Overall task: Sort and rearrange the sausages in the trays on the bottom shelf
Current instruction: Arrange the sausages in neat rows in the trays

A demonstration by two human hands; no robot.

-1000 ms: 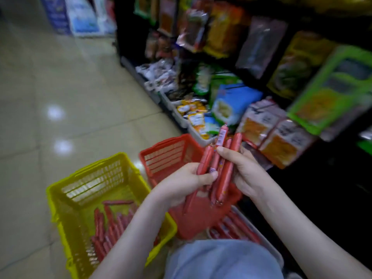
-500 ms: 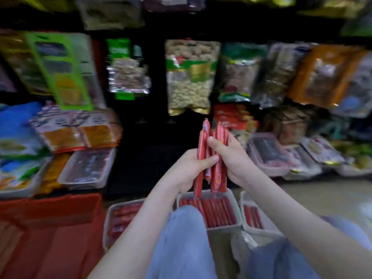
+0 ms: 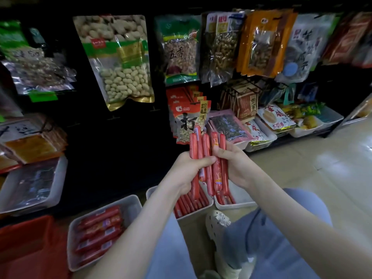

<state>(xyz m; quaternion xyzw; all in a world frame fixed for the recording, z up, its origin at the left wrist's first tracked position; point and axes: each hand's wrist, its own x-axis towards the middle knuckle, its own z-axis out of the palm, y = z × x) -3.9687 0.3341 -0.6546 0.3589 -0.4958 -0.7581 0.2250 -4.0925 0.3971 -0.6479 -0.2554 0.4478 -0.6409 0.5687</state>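
The left hand and right hand both curl round one upright bundle of thin red sausages, held above a white tray of more. They look light, bendy and slick-skinned — a grip across the bundle's middle should stop any sliding out.

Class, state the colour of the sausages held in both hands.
The sausages are red; head view.

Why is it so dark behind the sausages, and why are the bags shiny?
Head view: the shelf back sits in deep shadow; the peanut bag shows white glare streaks; the wide lens bends the edges, so the floor tilts; the held sausages look sharp, the red basket dim and soft.
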